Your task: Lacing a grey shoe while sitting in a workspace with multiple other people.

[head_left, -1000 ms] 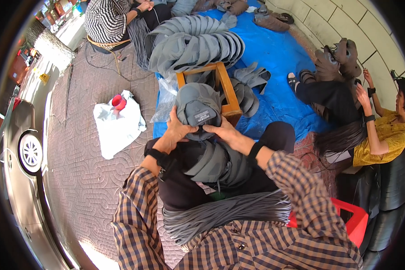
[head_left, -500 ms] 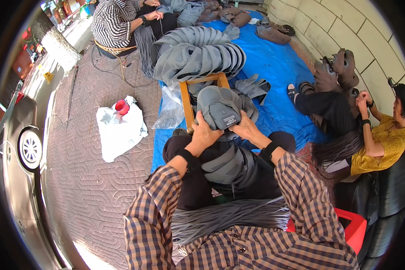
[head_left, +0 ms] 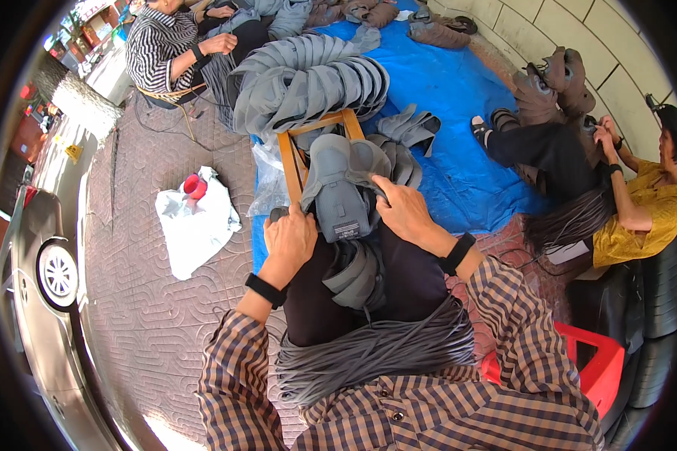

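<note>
Both curled, flanking grey upper (head_left: 340,197): left grip (head_left: 290,239), right grip (head_left: 409,213) pinching edge.

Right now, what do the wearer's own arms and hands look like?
Left hand and right hand are ungloved. Each wrist wears a black band. Checked sleeves, tan and dark, end short of the bands.

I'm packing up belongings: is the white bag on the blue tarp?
No, the white bag lies on the paved ground, left of the blue tarp.

Brown-checked sleeves (head_left: 520,325) end above plain black wristbands (head_left: 266,291).
</note>
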`<state>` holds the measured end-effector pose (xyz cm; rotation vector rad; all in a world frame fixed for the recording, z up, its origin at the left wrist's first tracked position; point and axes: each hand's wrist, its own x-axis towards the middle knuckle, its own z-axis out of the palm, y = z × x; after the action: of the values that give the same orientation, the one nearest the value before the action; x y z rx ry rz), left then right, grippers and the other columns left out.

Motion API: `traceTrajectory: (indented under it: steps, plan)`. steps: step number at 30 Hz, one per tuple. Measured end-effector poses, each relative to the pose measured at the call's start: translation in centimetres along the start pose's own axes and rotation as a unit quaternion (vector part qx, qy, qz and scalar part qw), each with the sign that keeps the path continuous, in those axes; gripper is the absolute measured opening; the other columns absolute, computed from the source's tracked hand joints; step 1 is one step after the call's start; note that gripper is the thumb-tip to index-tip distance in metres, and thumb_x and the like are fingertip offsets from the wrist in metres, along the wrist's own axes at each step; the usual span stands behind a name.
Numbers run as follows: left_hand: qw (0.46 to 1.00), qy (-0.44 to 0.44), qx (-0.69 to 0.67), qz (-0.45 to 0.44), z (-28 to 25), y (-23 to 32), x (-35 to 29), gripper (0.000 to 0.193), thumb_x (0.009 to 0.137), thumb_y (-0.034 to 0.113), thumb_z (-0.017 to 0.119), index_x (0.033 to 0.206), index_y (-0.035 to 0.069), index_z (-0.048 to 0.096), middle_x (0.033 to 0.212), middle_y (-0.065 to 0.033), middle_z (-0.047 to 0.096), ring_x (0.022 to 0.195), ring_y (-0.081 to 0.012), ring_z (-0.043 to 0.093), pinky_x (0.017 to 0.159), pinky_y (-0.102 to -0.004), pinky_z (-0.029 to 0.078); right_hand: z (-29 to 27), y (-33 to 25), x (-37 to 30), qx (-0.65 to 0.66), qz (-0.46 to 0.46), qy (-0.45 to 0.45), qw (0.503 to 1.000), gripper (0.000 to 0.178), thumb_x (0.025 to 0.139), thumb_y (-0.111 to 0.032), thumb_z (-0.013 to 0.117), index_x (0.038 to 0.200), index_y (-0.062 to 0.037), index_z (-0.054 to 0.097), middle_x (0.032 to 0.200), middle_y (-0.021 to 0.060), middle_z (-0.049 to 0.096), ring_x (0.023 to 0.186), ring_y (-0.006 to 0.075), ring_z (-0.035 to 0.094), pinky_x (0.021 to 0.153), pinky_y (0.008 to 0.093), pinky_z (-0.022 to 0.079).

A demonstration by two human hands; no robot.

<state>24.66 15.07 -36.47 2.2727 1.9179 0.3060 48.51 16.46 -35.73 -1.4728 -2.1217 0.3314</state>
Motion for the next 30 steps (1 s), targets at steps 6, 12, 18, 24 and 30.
traceTrajectory:
  steps: [6,12,18,24,30]
  plan:
    - [0.995,0.046,0.085,0.024,-0.3,1.7,2.5,0.026,0.080,0.013,0.056,0.098,-0.005,0.054,0.064,-0.0167,0.066,0.062,-0.0332,0.068,0.086,-0.0456,0.048,-0.1,-2.5,2.4,0.067,-0.042,0.055,0.995,0.040,0.081,-0.004,0.056,0.121,-0.0081,0.057,0.076,0.0191,0.063,0.072,0.0366,0.061,0.066,0.0465,0.048]
    - [0.995,0.050,0.091,-0.006,0.8,2.7,1.5,0.042,0.085,0.023,0.054,0.112,-0.008,0.049,0.070,-0.0180,0.068,0.067,-0.0332,0.069,0.085,-0.0466,0.048,1.1,-0.6,0.4,-0.041,-0.116,0.057,0.991,0.047,0.075,-0.007,0.061,0.122,-0.0125,0.061,0.073,0.0084,0.058,0.075,0.0267,0.058,0.066,0.0368,0.049]
    - [0.987,0.034,0.061,0.147,1.9,-1.8,2.6,0.048,0.090,0.032,0.054,0.119,-0.005,0.045,0.081,-0.0261,0.066,0.067,-0.0388,0.066,0.057,-0.0429,0.052,2.0,-0.9,-0.1,-0.153,-0.234,0.004,0.960,0.041,0.077,-0.014,0.063,0.118,-0.0150,0.061,0.080,0.0071,0.049,0.082,0.0254,0.053,0.065,0.0343,0.048]
    - [0.962,0.144,-0.208,0.102,-2.8,3.5,-3.7,0.016,0.084,0.014,0.060,0.098,0.007,0.059,0.090,-0.0181,0.061,0.076,-0.0359,0.064,0.068,-0.0395,0.053,-2.2,-1.9,-2.5,0.055,-0.159,-0.144,0.975,0.023,0.083,-0.019,0.061,0.104,-0.0101,0.063,0.089,0.0119,0.062,0.077,0.0346,0.062,0.070,0.0436,0.051]
    - [0.933,-0.230,-0.246,0.130,-2.3,4.2,-14.6,0.022,0.079,0.015,0.066,0.098,0.005,0.066,0.090,-0.0132,0.062,0.082,-0.0302,0.064,0.072,-0.0377,0.051,-1.8,-5.0,-11.0,0.086,-0.225,-0.386,0.890,0.021,0.087,-0.023,0.063,0.096,-0.0037,0.065,0.086,0.0097,0.061,0.087,0.0281,0.059,0.075,0.0381,0.049]
